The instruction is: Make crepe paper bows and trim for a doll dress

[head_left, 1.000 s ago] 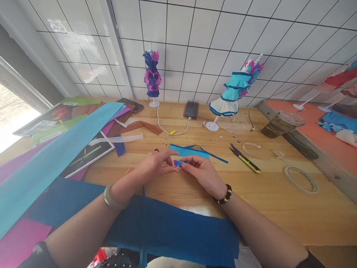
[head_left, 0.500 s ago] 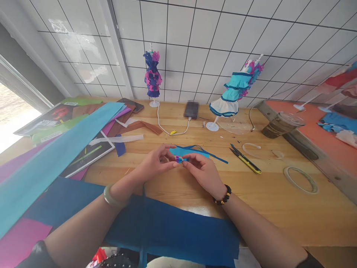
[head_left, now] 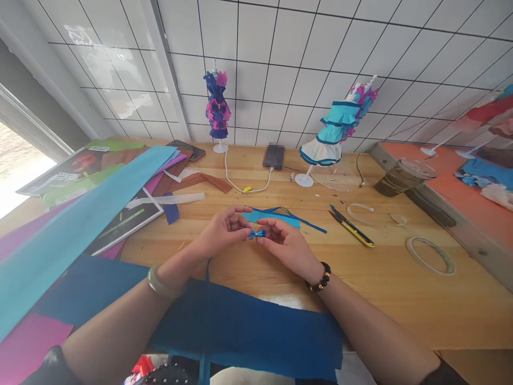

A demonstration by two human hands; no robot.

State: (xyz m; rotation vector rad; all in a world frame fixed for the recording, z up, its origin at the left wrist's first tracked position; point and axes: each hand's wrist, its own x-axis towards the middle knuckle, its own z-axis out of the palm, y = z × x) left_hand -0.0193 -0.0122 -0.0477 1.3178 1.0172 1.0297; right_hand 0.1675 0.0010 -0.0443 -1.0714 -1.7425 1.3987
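Note:
Between my two hands is a small blue bow (head_left: pixel 257 234) with a pinched middle and a hint of purple at its left end. My left hand (head_left: pixel 225 231) pinches its left end between thumb and fingers. From the right, my right hand (head_left: pixel 285 240) grips the other end with thumb and forefinger. Just behind my fingers lie a light-blue strip (head_left: pixel 276 219) and a thin dark-blue strip (head_left: pixel 310 225). A wide dark-blue sheet (head_left: pixel 256 331) spreads over the table's front edge below my wrists.
Yellow-handled thread snips (head_left: pixel 351 227) and a tape ring (head_left: pixel 430 256) lie to the right, near a lidded cup (head_left: pixel 403 177). Two dressed mini mannequins (head_left: pixel 218 107) (head_left: pixel 331 131) stand at the back, with a cabled dark device (head_left: pixel 274 156) between. Coloured sheets (head_left: pixel 92 208) pile up on the left.
The bow has turned between my fingers and shifted slightly left and down, so less purple shows. Both hands keep hold of it.

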